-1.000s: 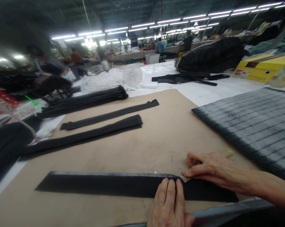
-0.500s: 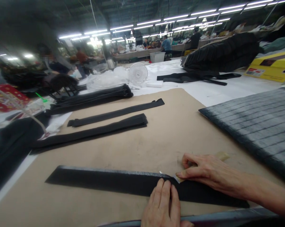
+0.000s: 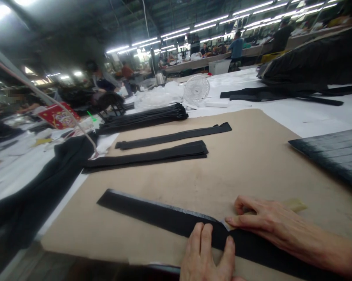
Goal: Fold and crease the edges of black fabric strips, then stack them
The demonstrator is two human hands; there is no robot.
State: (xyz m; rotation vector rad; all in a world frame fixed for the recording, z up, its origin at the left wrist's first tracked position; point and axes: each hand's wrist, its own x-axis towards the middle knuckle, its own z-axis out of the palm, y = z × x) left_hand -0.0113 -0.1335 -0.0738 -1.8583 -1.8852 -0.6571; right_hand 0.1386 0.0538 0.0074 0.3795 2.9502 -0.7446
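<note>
Black fabric strip (image 3: pixel 152 212) under flat left hand (image 3: pixel 206 255); right hand (image 3: pixel 262 220) seemingly pinching half-hidden tan piece (image 3: pixel 294 204).

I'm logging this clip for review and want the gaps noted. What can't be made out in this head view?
- Pale tool under the right hand: mostly covered by the fingers, kind unclear.
- Black strip: its right end runs under the right forearm and off the lower edge.
- Left hand: wrist cut by the bottom edge.
- Grey quilted panel: cut by the right edge.
- People at far tables: blurred, too small.
</note>
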